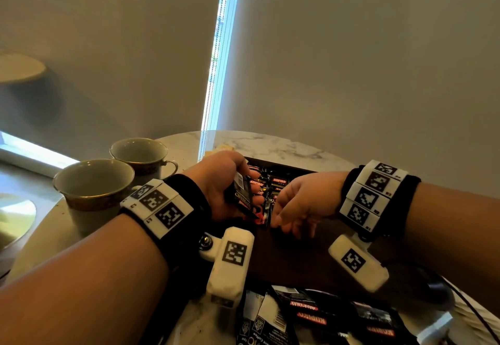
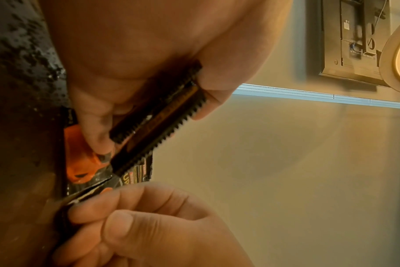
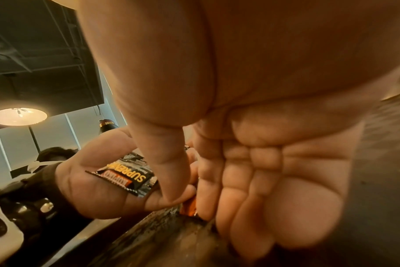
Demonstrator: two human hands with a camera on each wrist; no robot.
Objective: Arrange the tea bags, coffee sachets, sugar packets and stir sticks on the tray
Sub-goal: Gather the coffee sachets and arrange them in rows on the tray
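Over the tray (image 1: 297,258), left hand (image 1: 219,182) grips a stack of coffee sachets (image 1: 242,190); right hand (image 1: 300,204) beside it pinches one sachet's (image 2: 80,196) edge. More sachets (image 1: 276,182) lie at tray's far end.

dim, warm | daylight slit (image 1: 216,55) glares (blinds' gap) | wrist views blurred close

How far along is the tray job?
Done: several coffee sachets lie in a row on the dark tray. In hand: the left hand grips a small stack of sachets; the right hand pinches one at the tray. Left: loose sachets on the table's near edge. No tea, sugar or sticks identifiable.
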